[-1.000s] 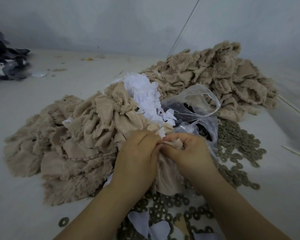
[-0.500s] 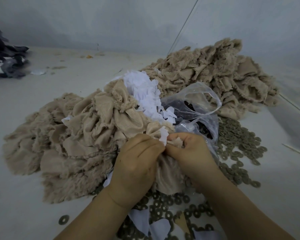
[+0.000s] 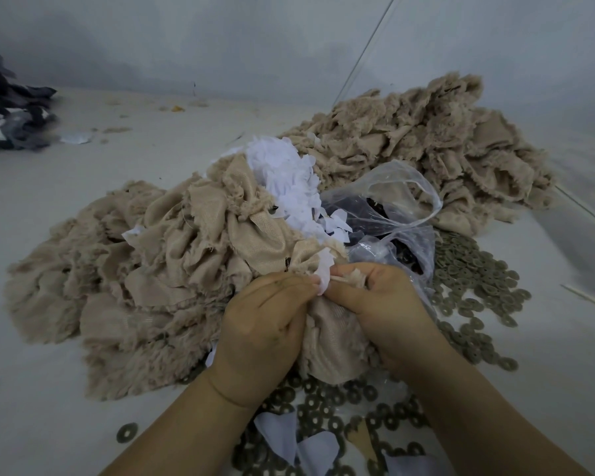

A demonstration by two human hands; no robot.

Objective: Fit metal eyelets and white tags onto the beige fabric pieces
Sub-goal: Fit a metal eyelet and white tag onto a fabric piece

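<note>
Beige fabric piece (image 3: pixel 327 341) sits lower centre of the head view, bunched between both hands. Left hand (image 3: pixel 265 321) now pinches a white tag (image 3: pixel 323 273) against its top edge; half a second back the tag stood clear. Right hand (image 3: pixel 382 300) grips the fabric. Tag seating under way; eyelets (image 3: pixel 474 280) lie at right.

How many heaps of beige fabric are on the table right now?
2. One beige fabric heap lies left of the hands; the other beige fabric heap sits behind the clear plastic bag. More pieces may lie hidden beneath.
</note>
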